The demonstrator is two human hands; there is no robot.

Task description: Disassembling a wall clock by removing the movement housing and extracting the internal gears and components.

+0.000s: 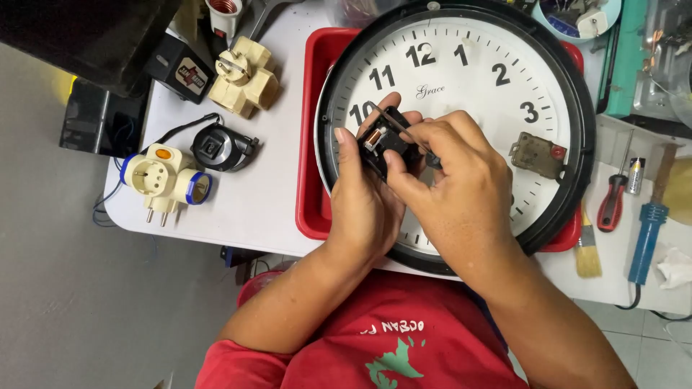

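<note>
Left hand (364, 191) curled around a small black box (382, 140), thumb and fingers pinching its sides. Right hand (458, 180) closed too, fingertips pressing a thin dark tool (396, 124) against the box. Both held just above the big white clock face (476, 86), lying in a red tray (317, 144). Cream plug adapter (162, 180) off to one side on the table (267, 194).

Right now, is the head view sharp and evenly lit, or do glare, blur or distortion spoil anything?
Head view: even, soft light, only faint shadows on the white table; the clock face is bright but readable, without harsh glare. The left hand, right hand and small black part are sharp. Wide-angle bending curves the table edges; the corners look softer.
</note>
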